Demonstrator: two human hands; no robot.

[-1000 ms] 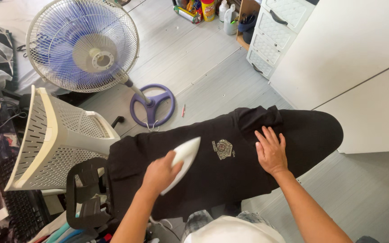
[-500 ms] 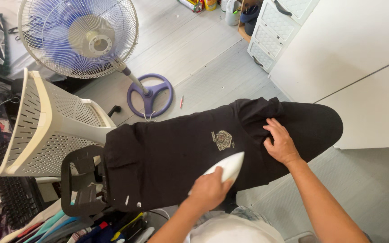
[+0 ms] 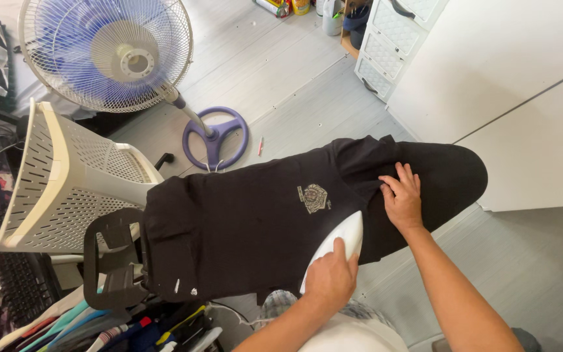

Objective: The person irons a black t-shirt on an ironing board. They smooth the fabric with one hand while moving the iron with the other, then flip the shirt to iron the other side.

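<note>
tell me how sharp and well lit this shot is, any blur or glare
Head view: bright, even daylight, soft shadows; the black shirt with a small crest reads nearly flat black, folds hard to see; the white iron under the left hand looks slightly overexposed; the blue fan blades are smeared behind the grille; wide-angle bending at the edges.

shirt [image 3: 249,221] on ironing board [image 3: 457,173] | iron [image 3: 337,244] on shirt | fan [image 3: 109,55] behind

Black shirt [image 3: 242,221] with small crest, spread flat over ironing board, white iron [image 3: 337,244] on its near edge
</note>
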